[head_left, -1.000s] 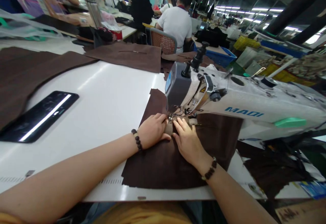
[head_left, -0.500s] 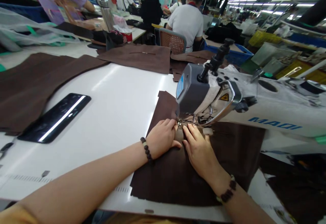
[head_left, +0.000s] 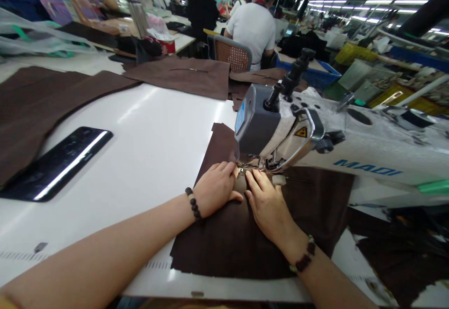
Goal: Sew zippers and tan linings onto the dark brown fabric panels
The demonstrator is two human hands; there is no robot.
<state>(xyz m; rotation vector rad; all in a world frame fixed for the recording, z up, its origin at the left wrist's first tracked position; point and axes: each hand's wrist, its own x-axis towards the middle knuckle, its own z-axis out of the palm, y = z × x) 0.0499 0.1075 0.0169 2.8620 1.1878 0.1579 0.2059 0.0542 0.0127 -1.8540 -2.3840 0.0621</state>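
A dark brown fabric panel (head_left: 224, 248) lies under the head of a white and grey sewing machine (head_left: 259, 119). My left hand (head_left: 216, 188) rests on the panel just left of the presser foot, fingers close together and lying on the cloth, thumb stretched apart. Beside it, my right hand (head_left: 266, 203) lies flat on the panel in front of the needle area, fingers extended. A lighter brown strip (head_left: 240, 185) shows between the hands, with a small metal piece (head_left: 241, 170) at its top. The needle point is hidden behind machine parts and fingers.
On the white table (head_left: 157, 131) a black phone (head_left: 58, 164) lies at left, beside a large brown piece (head_left: 35, 98). More brown panels (head_left: 189, 77) lie along the back edge. Dark cloth (head_left: 396, 257) sits at right. A person in white (head_left: 250, 30) sits beyond the table.
The whole view has shifted slightly, so the scene sits a little farther left. Both hands keep nearly the same place on the fabric beside the presser foot.
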